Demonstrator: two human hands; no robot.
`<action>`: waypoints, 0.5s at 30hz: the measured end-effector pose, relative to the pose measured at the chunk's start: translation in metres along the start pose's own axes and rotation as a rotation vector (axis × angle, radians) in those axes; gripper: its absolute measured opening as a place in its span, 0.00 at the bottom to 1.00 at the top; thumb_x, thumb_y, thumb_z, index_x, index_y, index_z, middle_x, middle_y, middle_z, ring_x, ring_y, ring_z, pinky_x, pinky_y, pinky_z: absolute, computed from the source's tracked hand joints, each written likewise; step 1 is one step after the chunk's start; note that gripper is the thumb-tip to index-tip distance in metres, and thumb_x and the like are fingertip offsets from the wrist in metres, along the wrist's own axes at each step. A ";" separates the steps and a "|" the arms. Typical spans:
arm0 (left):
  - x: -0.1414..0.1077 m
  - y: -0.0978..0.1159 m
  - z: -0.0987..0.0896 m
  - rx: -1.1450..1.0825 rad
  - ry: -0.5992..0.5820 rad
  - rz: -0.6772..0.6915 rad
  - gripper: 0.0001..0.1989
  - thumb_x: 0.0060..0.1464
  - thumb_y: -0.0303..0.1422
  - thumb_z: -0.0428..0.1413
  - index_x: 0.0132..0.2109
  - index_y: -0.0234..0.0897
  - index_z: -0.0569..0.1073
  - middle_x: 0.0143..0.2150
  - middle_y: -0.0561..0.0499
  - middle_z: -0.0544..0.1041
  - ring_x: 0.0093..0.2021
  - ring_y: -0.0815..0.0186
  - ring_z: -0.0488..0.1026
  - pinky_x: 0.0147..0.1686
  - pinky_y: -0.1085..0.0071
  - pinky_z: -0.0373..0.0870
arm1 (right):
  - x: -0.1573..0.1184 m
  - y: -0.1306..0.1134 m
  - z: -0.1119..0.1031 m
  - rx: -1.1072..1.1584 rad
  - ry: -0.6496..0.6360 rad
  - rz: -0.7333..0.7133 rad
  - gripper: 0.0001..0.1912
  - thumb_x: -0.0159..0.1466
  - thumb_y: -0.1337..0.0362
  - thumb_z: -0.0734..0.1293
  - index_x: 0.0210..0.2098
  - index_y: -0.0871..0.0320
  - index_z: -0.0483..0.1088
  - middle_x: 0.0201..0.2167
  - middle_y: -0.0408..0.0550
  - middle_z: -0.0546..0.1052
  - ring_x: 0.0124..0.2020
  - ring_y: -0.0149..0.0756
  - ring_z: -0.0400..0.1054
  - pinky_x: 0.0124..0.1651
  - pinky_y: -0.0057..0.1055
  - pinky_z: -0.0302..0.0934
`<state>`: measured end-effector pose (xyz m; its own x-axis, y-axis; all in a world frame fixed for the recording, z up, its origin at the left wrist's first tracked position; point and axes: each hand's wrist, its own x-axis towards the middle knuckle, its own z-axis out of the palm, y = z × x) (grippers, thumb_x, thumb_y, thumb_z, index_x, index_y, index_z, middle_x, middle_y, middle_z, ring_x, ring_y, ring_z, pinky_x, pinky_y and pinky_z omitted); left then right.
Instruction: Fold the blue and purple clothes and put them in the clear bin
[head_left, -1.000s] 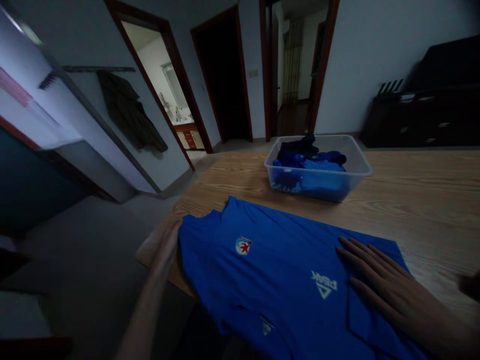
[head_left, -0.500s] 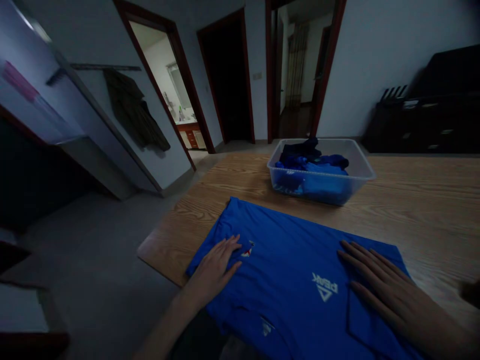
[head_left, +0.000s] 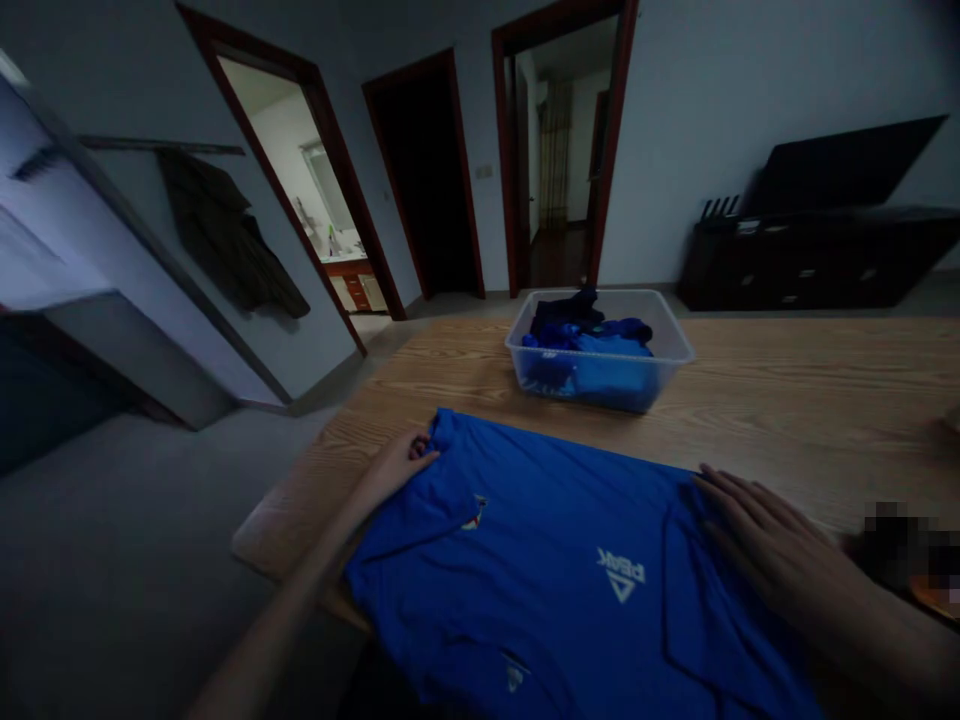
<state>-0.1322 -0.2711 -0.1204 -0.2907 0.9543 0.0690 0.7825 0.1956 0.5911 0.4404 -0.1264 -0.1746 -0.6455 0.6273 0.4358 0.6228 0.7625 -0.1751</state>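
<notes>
A blue T-shirt (head_left: 555,530) with white PEAK lettering lies spread on the wooden table, its collar toward me. My left hand (head_left: 397,465) is closed on the cloth at the shirt's far left corner, where the fabric bunches up. At the far right edge of the shirt my right hand (head_left: 765,530) rests with fingers stretched out over the fabric. A small coloured emblem shows on the left of the chest. Beyond the shirt stands a clear plastic bin (head_left: 675,345) with blue and dark clothes (head_left: 607,355) in it.
The wooden table (head_left: 810,400) reaches to the right, with its left corner near my left arm. A pixelated dark thing (head_left: 900,550) is at the right edge. Farther back are a dark TV cabinet (head_left: 810,265), doorways and a hanging jacket (head_left: 225,235).
My left hand has moved from lying on the chest to the far left corner and closed on the cloth. My right hand has shifted toward the far edge. The view has turned right.
</notes>
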 end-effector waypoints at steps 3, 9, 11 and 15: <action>0.021 -0.002 -0.016 -0.071 -0.190 0.075 0.25 0.56 0.51 0.64 0.51 0.36 0.80 0.49 0.42 0.84 0.47 0.53 0.82 0.50 0.59 0.78 | 0.010 0.011 -0.009 -0.045 -0.085 0.055 0.30 0.75 0.46 0.60 0.66 0.58 0.72 0.62 0.66 0.79 0.61 0.65 0.77 0.62 0.62 0.72; 0.079 0.012 -0.041 -0.045 -0.383 0.160 0.53 0.38 0.47 0.75 0.71 0.38 0.69 0.76 0.36 0.67 0.74 0.45 0.65 0.73 0.51 0.60 | 0.059 0.021 -0.036 0.111 -0.431 0.079 0.23 0.70 0.53 0.63 0.56 0.59 0.78 0.47 0.62 0.83 0.48 0.57 0.80 0.51 0.50 0.74; 0.096 0.018 -0.041 -0.014 -0.470 0.175 0.55 0.36 0.45 0.76 0.72 0.42 0.68 0.77 0.39 0.66 0.74 0.46 0.65 0.72 0.53 0.62 | 0.071 0.023 -0.045 0.154 -0.494 0.056 0.18 0.70 0.53 0.63 0.47 0.56 0.80 0.44 0.59 0.83 0.43 0.51 0.80 0.47 0.43 0.73; 0.117 0.024 -0.040 0.081 -0.625 0.171 0.41 0.37 0.42 0.74 0.61 0.40 0.79 0.62 0.43 0.82 0.59 0.48 0.78 0.59 0.59 0.74 | 0.080 0.022 -0.065 0.218 -0.565 0.069 0.22 0.71 0.47 0.66 0.53 0.56 0.78 0.51 0.58 0.83 0.47 0.50 0.80 0.49 0.40 0.73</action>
<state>-0.1692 -0.1637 -0.0659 0.1978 0.9201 -0.3380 0.8356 0.0220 0.5490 0.4308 -0.0700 -0.0865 -0.7788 0.6179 -0.1081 0.6051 0.6945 -0.3893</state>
